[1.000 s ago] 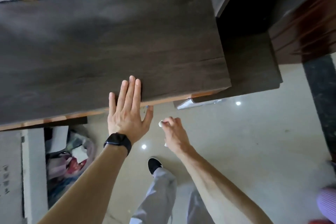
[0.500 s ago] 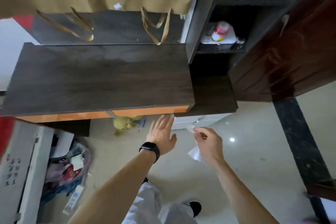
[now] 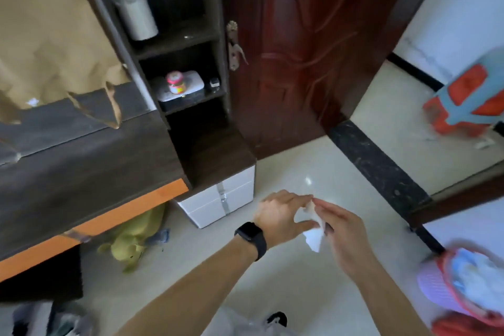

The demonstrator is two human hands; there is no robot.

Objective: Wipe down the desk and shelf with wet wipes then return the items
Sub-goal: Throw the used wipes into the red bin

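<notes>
Both hands, left hand [image 3: 281,217] & right hand [image 3: 342,232], pinch the wet wipe [image 3: 313,232] between fingertips, mid-air over floor, clear of the surface [image 3: 90,161]. Surface top bare, prob. wiped; shelf [image 3: 191,101] w/ jar [image 3: 176,82] on it appears pending, items not returned.

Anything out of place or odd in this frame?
Yes. A yellow plush toy lies on the floor under the desk, beside a crumpled wrapper, rather than on any shelf. Both hands, left hand and right hand, hold a wet wipe away from the furniture.
</notes>
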